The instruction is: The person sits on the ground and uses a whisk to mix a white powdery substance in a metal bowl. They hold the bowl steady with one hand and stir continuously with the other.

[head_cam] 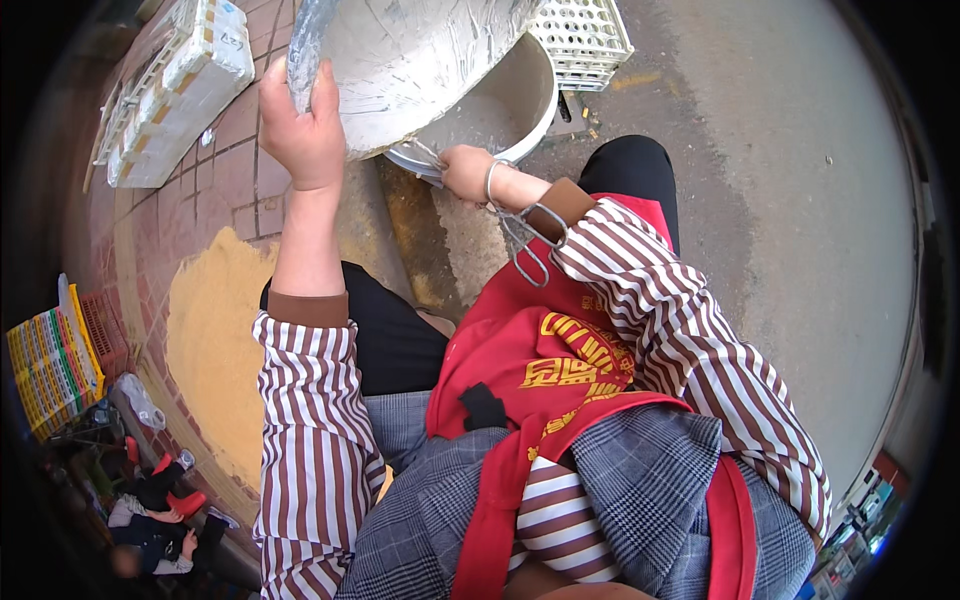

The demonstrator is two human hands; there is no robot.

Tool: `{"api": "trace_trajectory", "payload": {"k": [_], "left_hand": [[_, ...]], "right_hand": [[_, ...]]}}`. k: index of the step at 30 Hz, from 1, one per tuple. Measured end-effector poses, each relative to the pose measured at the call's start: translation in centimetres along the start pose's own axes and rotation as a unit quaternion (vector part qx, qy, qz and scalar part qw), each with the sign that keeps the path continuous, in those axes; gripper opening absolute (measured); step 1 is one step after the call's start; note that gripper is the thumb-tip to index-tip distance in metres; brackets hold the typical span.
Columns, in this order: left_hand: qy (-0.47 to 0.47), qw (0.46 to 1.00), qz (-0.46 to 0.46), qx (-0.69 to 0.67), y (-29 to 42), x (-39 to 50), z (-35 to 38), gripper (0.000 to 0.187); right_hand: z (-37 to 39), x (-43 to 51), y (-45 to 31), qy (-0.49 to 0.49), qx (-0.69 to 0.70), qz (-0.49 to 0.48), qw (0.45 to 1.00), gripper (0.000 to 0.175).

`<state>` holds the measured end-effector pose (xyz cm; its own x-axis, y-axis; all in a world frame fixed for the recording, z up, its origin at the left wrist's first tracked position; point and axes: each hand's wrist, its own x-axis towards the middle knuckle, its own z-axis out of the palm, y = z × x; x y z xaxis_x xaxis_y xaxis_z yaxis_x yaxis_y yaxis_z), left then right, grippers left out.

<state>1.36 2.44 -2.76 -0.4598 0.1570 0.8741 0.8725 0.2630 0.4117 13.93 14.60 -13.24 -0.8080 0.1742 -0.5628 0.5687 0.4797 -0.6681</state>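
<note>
At the top, a large whitish basin [420,60] with a scuffed, streaked surface is tilted over a round white tub [536,97]. My left hand [304,135] grips the basin's thick grey edge [307,52], thumb and fingers on either side. My right hand [469,172] is closed on a pale, cord-like strip [426,152] at the basin's lower edge; what it joins is unclear. Around my right wrist hangs a bent metal wire loop [536,236]. The tub's inside looks greyish, and the basin hides part of it.
A white perforated crate [581,41] stands behind the tub. Taped foam boxes [187,97] are at the upper left on red paving [232,172]. Yellowish grains [214,352] are spread there. Stacked colourful crates [56,364] and a seated person [161,536] are at the far left. Grey road [817,217] lies right.
</note>
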Motion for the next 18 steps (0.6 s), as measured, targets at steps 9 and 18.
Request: {"api": "trace_trajectory", "payload": {"k": [9,18], "left_hand": [[0.006,1.000,0.003,-0.024,-0.9,-0.1,0.3,0.033],[0.013,1.000,0.003,-0.019,-0.8,-0.2,0.2,0.034]], "right_hand": [[-5.2,-2.0,3.0,0.067,-0.230,0.048,0.970,0.018],[-4.4,-4.0,2.4,0.158,-0.091,-0.165,0.969,0.036]]}}
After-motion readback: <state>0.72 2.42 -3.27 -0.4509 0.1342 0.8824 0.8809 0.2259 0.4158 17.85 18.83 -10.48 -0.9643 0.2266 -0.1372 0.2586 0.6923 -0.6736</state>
